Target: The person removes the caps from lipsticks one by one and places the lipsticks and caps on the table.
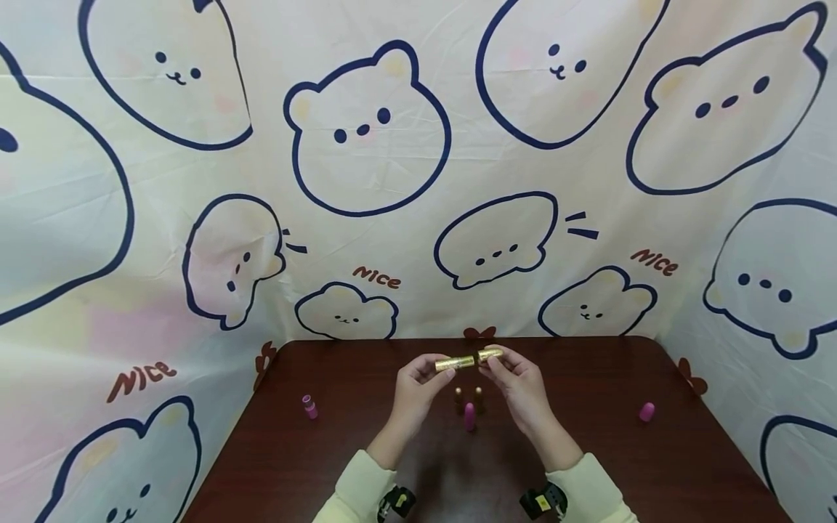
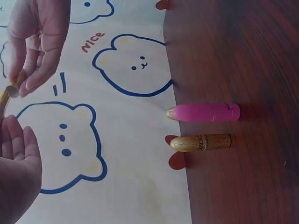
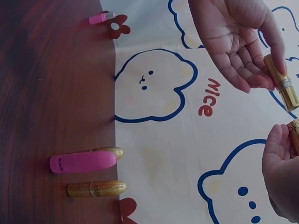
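- Gold and shiny, a slim metallic-looking tube section (image 1: 454, 363) sat pinched between the thumb and fingers of the left hand (image 1: 418, 385), as far as I could make out from my remote station.
- The right hand (image 1: 522, 386) had its thumb and fingertips pinching a short, gold, cylindrical piece (image 1: 491, 354); the two gold ends faced each other, just apart, above the dark reddish-brown wooden table (image 1: 588, 392).
- Near the hands I saw one gold, round-tipped tube (image 1: 458, 396), a second gold, round-tipped tube (image 1: 479, 396) and a magenta, round-tipped tube (image 1: 469, 416) standing upright; all three looked whole.
- Off to the left stood a pink, open-ended tube base (image 1: 309, 407); well apart on the right was a magenta, rounded cap (image 1: 647, 412).
- I judged three tubes complete, with the gold and pink pairs unjoined. Whether the work was joining or parting, I couldn't tell; if joining, both pairs remained.
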Demonstrator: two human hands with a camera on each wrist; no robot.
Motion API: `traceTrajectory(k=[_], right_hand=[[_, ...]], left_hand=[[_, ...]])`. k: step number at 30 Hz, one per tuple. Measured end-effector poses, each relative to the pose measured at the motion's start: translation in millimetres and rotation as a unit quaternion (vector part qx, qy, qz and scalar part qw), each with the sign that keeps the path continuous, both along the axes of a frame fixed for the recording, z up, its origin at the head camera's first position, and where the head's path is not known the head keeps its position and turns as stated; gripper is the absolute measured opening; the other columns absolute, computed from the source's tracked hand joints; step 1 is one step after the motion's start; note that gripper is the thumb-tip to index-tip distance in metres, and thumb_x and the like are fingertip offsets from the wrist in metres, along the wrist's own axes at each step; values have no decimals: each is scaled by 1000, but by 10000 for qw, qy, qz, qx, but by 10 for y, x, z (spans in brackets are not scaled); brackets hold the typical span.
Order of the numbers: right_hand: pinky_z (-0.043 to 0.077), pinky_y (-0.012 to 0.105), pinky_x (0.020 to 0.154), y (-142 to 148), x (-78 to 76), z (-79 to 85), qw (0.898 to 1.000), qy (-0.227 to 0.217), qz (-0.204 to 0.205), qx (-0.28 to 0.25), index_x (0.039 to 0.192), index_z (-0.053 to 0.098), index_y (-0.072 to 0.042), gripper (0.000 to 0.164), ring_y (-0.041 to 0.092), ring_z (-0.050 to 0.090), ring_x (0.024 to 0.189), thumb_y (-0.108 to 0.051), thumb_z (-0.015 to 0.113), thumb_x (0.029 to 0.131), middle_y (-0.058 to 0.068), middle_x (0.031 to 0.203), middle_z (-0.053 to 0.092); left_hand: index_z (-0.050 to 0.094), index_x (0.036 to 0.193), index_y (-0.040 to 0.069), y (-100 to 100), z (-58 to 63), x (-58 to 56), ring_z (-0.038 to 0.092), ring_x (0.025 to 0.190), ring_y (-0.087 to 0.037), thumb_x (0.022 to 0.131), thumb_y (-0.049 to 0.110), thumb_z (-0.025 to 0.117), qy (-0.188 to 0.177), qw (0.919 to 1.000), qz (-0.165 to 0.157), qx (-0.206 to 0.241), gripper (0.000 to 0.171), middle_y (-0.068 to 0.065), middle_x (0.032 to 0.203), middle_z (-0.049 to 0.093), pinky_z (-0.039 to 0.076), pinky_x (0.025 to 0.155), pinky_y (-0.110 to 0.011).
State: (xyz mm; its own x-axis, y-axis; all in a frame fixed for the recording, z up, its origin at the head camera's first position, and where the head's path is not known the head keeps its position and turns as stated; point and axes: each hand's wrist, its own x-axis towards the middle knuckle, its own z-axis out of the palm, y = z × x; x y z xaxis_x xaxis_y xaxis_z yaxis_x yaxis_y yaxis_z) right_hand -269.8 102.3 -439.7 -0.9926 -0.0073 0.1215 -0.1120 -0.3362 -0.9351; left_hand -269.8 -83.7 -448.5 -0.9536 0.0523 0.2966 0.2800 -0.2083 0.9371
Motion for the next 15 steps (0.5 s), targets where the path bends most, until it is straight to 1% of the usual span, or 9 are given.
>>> traceTrajectory(k=[3,7,10,15], right_hand=[[50,35,90,20,1,-20,10000,46,-14,-33,122,55,10,31,16,66,94,-5,60,96,8,102,64],[50,37,91,54,5,-39,10000,75,-28,-36,122,54,11,31,15,66,93,-5,60,96,7,101,65],[50,35,90,75,6,-42,10000,-38,-47,-19,123,54,12,34,15,66,94,-6,61,95,7,101,66],[50,35,91,111,1,-34,9995,-295,-99,49,122,57,7,33,16,66,97,-9,63,94,7,104,66]], left_hand=[[62,105,-13,-20,-19,3,66,84,-14,87,-3,69,0,9999,21,108,22,-8,94,67,54,77,-25],[60,106,-14,-45,-25,18,67,88,-16,87,-3,69,-3,9998,-44,173,24,-11,97,67,54,80,-28],[58,106,-15,-58,-30,27,68,89,-17,87,-4,68,-11,9997,-79,229,24,-12,97,67,54,81,-29],[57,106,-15,-77,-57,34,69,89,-17,87,-5,68,9,9993,-92,362,24,-11,96,67,54,81,-30]])
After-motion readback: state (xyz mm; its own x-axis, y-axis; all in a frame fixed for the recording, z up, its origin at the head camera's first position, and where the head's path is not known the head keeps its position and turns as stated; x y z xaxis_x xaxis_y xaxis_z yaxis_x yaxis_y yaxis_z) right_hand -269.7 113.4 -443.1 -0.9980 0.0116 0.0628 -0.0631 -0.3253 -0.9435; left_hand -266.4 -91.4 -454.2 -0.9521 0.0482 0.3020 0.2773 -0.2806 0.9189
